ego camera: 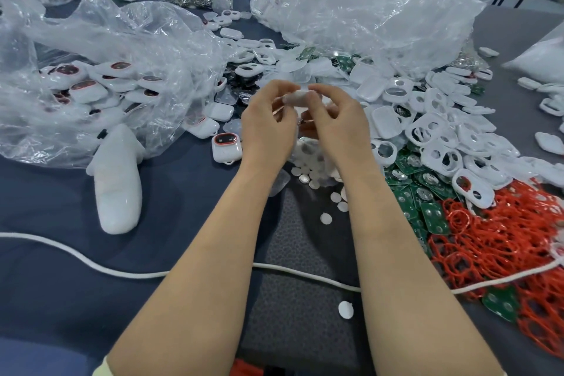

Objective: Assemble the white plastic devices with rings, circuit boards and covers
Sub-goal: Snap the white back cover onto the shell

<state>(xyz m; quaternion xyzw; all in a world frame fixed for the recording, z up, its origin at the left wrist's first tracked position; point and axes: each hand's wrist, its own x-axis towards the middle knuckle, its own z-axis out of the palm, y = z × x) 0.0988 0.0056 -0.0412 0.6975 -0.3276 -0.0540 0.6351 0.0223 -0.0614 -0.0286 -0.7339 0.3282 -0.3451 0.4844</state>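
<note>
Above mid-table, we log one white plastic piece, pinched at both ends by our left hand and right hand, fingers curled on it. To the right: white covers in a heap, green circuit boards with print too small to read, and red rings in a tangle. To the left: one finished device, red-rimmed, on the dark blue cloth. Clear bags lie behind. A white cord crosses the cloth near us.
</note>
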